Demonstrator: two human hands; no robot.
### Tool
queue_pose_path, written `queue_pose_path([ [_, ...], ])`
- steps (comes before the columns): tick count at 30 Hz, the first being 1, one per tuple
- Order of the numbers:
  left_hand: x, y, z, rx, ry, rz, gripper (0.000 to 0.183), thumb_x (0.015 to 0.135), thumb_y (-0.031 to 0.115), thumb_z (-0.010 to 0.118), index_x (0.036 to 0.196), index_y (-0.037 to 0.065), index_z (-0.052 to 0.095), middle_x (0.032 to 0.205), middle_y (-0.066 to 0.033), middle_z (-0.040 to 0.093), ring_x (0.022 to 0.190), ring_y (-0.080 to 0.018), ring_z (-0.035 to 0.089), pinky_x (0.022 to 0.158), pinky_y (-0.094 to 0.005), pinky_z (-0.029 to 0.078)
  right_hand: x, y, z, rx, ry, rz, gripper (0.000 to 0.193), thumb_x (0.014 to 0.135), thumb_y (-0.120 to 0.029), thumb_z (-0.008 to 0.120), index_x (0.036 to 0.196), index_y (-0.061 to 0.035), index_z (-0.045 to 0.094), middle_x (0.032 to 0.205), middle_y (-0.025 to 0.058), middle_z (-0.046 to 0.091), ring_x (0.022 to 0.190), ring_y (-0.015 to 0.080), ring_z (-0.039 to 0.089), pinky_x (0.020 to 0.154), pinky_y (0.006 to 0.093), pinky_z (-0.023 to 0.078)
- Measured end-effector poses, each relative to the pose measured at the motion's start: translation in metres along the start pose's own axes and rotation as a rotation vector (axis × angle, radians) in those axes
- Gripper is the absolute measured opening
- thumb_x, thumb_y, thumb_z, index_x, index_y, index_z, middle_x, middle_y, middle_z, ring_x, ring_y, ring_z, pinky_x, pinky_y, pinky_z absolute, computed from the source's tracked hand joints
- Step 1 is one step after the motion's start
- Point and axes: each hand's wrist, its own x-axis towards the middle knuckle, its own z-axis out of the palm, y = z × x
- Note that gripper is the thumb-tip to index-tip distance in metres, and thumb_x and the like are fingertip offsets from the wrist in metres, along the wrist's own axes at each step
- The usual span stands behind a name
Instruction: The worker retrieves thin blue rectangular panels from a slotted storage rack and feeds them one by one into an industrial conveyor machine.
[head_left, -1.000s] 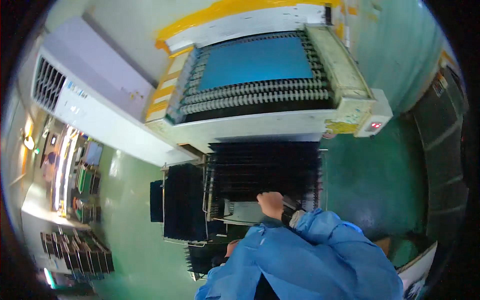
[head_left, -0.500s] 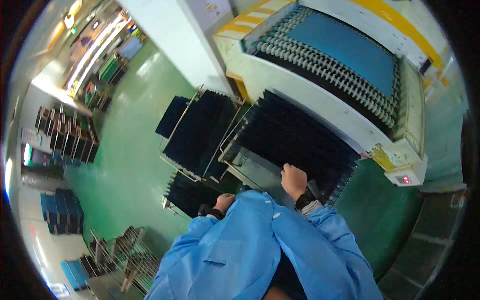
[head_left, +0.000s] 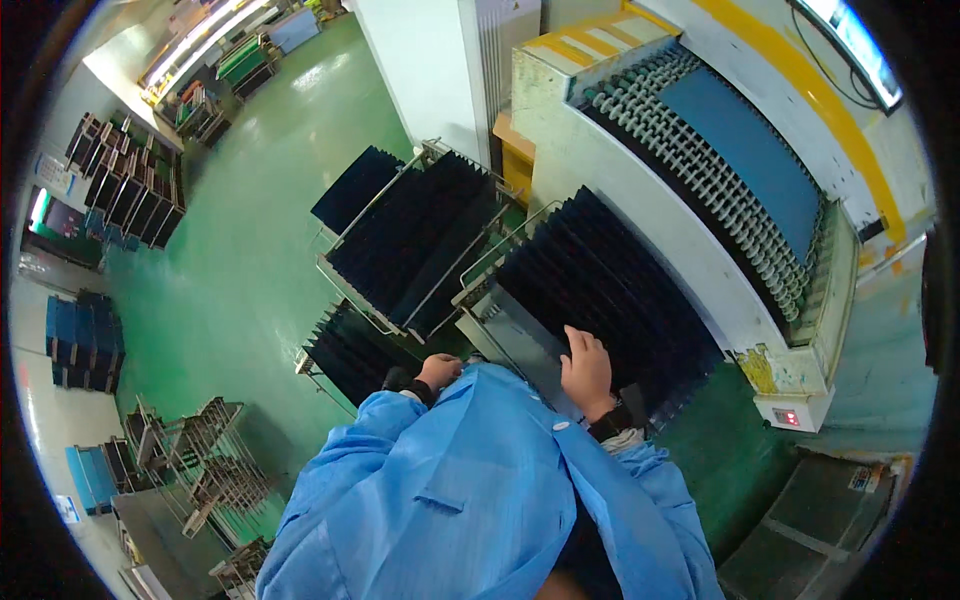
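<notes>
My right hand (head_left: pixel 588 375) is over the near end of a rack of dark panels (head_left: pixel 610 290), beside a flat grey sheet (head_left: pixel 530 340) at the rack's near left side. Its fingers look partly stretched out, with no held thing visible. My left hand (head_left: pixel 440 370) is low by the front of my blue coat (head_left: pixel 470 450). Those fingers are curled in, and whatever they may hold is hidden. Left of the hands stand another rack of dark panels (head_left: pixel 420 240) in a metal frame and a lower one (head_left: pixel 355 355).
A roller conveyor machine (head_left: pixel 700 170) carrying a blue panel (head_left: pixel 750 150) stands at the right, behind the rack. A white pillar (head_left: pixel 425 80) rises at the back. Metal racks (head_left: pixel 200 460) stand at the left on the green floor (head_left: pixel 240 230). A dark bin-like box (head_left: pixel 810 530) is at lower right.
The view has turned and shifted, so the racks and machine sit differently in it. My right hand's fingers have uncurled from a closed shape. My left hand stays by the coat.
</notes>
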Motion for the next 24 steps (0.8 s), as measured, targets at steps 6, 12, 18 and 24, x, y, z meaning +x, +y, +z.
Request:
queue_pose_path([
  [6, 0.001, -0.004, -0.029, -0.101, 0.0, -0.103, 0.02, 0.076, 0.02, 0.062, 0.083, 0.002, 0.067, 0.07, -0.0057, 0.063, 0.054, -0.0143, 0.056, 0.047, -0.0274, 0.044, 0.016, -0.042, 0.012, -0.046, 0.024, -0.089, 0.059, 0.073, -0.01, 0.062, 0.129, -0.003, 0.043, 0.13, 0.0161, 0.044, 0.116, 0.0323, 0.043, 0.097, 0.0428, 0.034],
  [12, 0.037, -0.062, -0.056, 0.083, 0.015, -0.024, 0.021, 0.077, 0.023, 0.058, 0.079, 0.005, 0.069, 0.062, -0.0071, 0.062, 0.049, -0.0163, 0.057, 0.045, -0.031, 0.045, 0.013, -0.072, 0.006, -0.194, 0.047, -0.108, 0.056, 0.073, -0.009, 0.061, 0.126, 0.0002, 0.045, 0.13, 0.0163, 0.044, 0.116, 0.0346, 0.042, 0.098, 0.0435, 0.033],
  [18, 0.02, -0.04, -0.069, 0.113, 0.111, -0.083, 0.027, 0.075, 0.026, 0.057, 0.084, 0.004, 0.07, 0.068, -0.0104, 0.065, 0.058, -0.0203, 0.062, 0.055, -0.0337, 0.051, 0.012, -0.063, 0.024, -0.113, -0.002, -0.086, 0.056, 0.071, -0.009, 0.061, 0.123, 0.0023, 0.046, 0.115, 0.018, 0.051, 0.105, 0.036, 0.047, 0.091, 0.0449, 0.037],
  [24, 0.035, -0.036, -0.076, 0.098, 0.111, -0.066, 0.028, 0.073, 0.027, 0.061, 0.083, 0.002, 0.07, 0.068, -0.0108, 0.066, 0.056, -0.0215, 0.062, 0.055, -0.0335, 0.051, 0.001, -0.04, 0.047, -0.126, 0.006, 0.132, 0.045, 0.072, -0.015, 0.064, 0.112, 0.0011, 0.052, 0.104, 0.0198, 0.055, 0.097, 0.0373, 0.051, 0.084, 0.0441, 0.04],
])
